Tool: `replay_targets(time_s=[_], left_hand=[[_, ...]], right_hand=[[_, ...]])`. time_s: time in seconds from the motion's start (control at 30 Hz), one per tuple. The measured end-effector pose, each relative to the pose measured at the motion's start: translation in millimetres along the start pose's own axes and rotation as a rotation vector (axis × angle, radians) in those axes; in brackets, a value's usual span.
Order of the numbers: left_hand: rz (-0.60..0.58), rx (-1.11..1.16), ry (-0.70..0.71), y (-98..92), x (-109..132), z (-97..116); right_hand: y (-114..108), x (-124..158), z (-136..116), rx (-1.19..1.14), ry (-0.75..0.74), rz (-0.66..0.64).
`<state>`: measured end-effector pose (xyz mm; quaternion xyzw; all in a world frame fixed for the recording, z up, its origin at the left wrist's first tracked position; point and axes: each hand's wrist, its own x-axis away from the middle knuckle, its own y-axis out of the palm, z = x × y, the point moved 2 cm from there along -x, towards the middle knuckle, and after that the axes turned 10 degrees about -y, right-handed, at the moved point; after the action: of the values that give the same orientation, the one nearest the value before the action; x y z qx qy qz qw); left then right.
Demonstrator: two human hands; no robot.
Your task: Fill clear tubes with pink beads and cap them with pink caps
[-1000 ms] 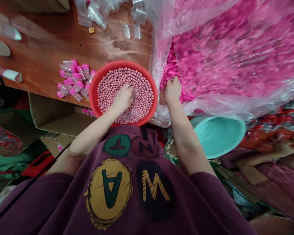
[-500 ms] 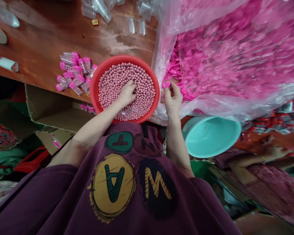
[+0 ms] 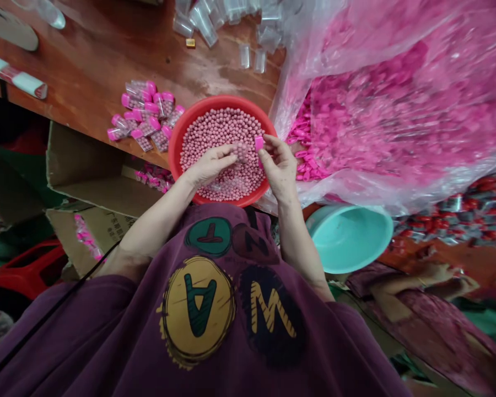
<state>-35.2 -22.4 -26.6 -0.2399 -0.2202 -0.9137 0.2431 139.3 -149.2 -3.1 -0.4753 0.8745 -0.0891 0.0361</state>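
Over the red basin (image 3: 174, 140) of pink beads (image 3: 215, 129), my left hand (image 3: 211, 164) is closed on a small clear container (image 3: 240, 153) with pink beads in it. My right hand (image 3: 280, 165), at the basin's right rim, pinches a bright pink cap (image 3: 259, 144). The cap and the container's end are close but apart. Another clear plastic piece (image 3: 230, 187) lies on the beads near the basin's front. Left of the basin lies a pile of filled containers with pink caps (image 3: 149, 113).
Loose clear containers (image 3: 206, 22) lie at the back. A plastic bag (image 3: 380, 110) of pink parts spreads at the right, above a turquoise basin (image 3: 351, 237). Cardboard boxes (image 3: 91, 171) stand at the lower left. Another person's arm (image 3: 405, 292) reaches in at right.
My left hand has lifted out of the beads with a filled container. My right hand has come left from the bag's edge to the basin with the pink cap. The view has shifted slightly.
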Motion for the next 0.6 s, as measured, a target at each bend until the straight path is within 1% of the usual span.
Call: replay_targets(time_s=[0.13,0.23,0.37,0.47,0.53,0.6], left_hand=[[0.005,0.028,0.044,4.1,-3.9,-1.9],[0.002,0.045,0.047,6.3,-4.9,-1.7],[-0.061,0.11,-0.03,9.1,-1.1,0.4],[-0.085,0.172,-0.092,10.0,1.3,0.3],[-0.092,0.213,-0.109,10.8,2.1,0.7],[-0.107,0.255,-0.131,12.9,3.2,2.7]], right_hand=[[-0.8,-5.5,-10.6,0.072,-0.018,-0.052],[-2.0,-5.7,-19.5,0.136,-0.022,-0.083],[-3.8,-5.5,-31.5,0.264,-0.093,-0.159],[-3.1,-5.4,-35.6,0.289,-0.138,-0.198],[-2.4,-4.9,-33.7,0.262,-0.131,-0.181],[-2.6,-3.9,-28.3,0.212,-0.105,-0.133]])
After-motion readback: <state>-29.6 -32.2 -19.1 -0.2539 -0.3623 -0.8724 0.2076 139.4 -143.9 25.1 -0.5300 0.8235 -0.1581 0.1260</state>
